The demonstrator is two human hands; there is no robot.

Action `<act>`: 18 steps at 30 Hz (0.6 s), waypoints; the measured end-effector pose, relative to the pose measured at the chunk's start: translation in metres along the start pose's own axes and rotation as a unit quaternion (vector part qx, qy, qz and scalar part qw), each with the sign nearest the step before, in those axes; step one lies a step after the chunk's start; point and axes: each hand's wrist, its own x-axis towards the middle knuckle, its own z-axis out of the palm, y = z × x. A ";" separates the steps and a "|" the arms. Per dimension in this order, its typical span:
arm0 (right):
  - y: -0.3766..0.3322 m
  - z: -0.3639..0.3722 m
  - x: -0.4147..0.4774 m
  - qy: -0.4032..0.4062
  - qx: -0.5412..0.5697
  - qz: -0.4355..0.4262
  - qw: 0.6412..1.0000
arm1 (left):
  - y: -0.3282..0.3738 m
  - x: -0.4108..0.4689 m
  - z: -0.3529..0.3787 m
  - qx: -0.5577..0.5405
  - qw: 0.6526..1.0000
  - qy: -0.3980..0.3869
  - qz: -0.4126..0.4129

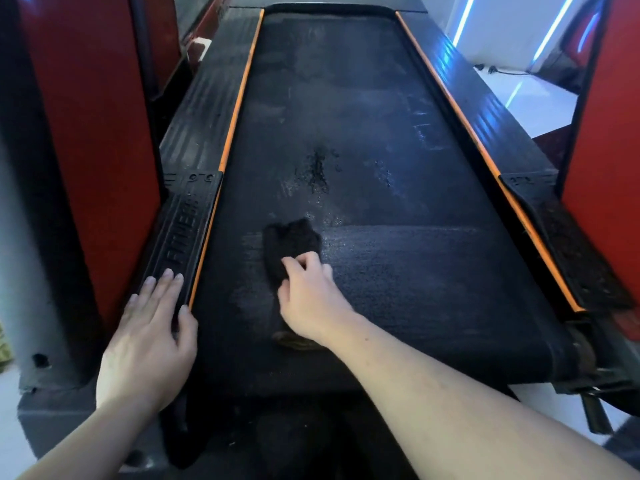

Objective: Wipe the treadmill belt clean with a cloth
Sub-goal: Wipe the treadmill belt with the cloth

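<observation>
One dark cloth (289, 242) on the treadmill belt (398, 271).
Your right hand (308, 292) grips it at the belt's near left; your left hand (152, 323) lies flat, fingers straight, on the side rail (180, 230) embossed "FITNES…".

- Dim interior; the black treadmill belt (346, 109) swallows most detail, and its far end at the top of the frame is soft and hazy.
- Cool blue-white light strips (554, 27) glow at upper right, blown out to white.
- A bluish sheen glances off the belt's right side and the wet patches (317, 168) at center.
- Wide-angle distortion bends the red uprights (86, 133) at both edges.
</observation>
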 end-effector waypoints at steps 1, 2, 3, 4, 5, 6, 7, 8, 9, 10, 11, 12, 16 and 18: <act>0.010 -0.006 -0.003 0.005 -0.004 0.010 1.000 | 0.000 0.000 0.000 0.001 1.000 0.000 0.000; 0.021 -0.013 -0.005 0.011 -0.007 0.022 1.000 | 0.000 -0.001 0.000 0.002 1.000 0.000 0.001; 0.033 -0.021 -0.008 0.017 -0.011 0.034 0.999 | 0.001 -0.001 -0.001 0.004 1.000 0.001 0.001; 0.045 -0.030 -0.011 0.024 -0.016 0.046 0.999 | 0.001 -0.002 0.000 0.005 1.000 0.002 0.002; 0.057 -0.039 -0.015 0.031 -0.022 0.058 0.998 | 0.002 -0.002 -0.001 0.006 1.000 0.003 0.001; 0.070 -0.048 -0.019 0.039 -0.029 0.070 0.996 | 0.002 -0.002 -0.001 0.007 1.000 0.004 -0.001; 0.083 -0.056 -0.023 0.047 -0.036 0.083 0.995 | 0.002 -0.002 -0.001 0.009 1.000 0.003 -0.002; 0.095 -0.064 -0.027 0.056 -0.045 0.096 0.993 | 0.001 -0.001 0.000 0.010 1.000 0.002 -0.002; 0.108 -0.072 -0.031 0.063 -0.056 0.108 0.991 | 0.001 -0.001 0.000 0.011 1.000 0.001 -0.001; 0.120 -0.080 -0.035 0.070 -0.064 0.123 0.988 | -0.001 0.000 0.001 0.011 1.000 0.001 -0.001; 0.132 -0.088 -0.039 0.074 -0.070 0.139 0.985 | -0.002 0.000 0.002 0.012 1.000 0.001 0.000; 0.145 -0.095 -0.043 0.080 -0.077 0.155 0.982 | -0.002 0.000 0.003 0.013 1.000 0.001 0.001; 0.194 -0.122 -0.059 0.103 -0.109 0.203 0.968 | -0.002 0.000 0.004 0.009 1.000 0.007 -0.001; 0.211 -0.133 -0.065 0.101 -0.118 0.223 0.962 | -0.002 0.000 0.004 0.010 1.000 0.009 0.005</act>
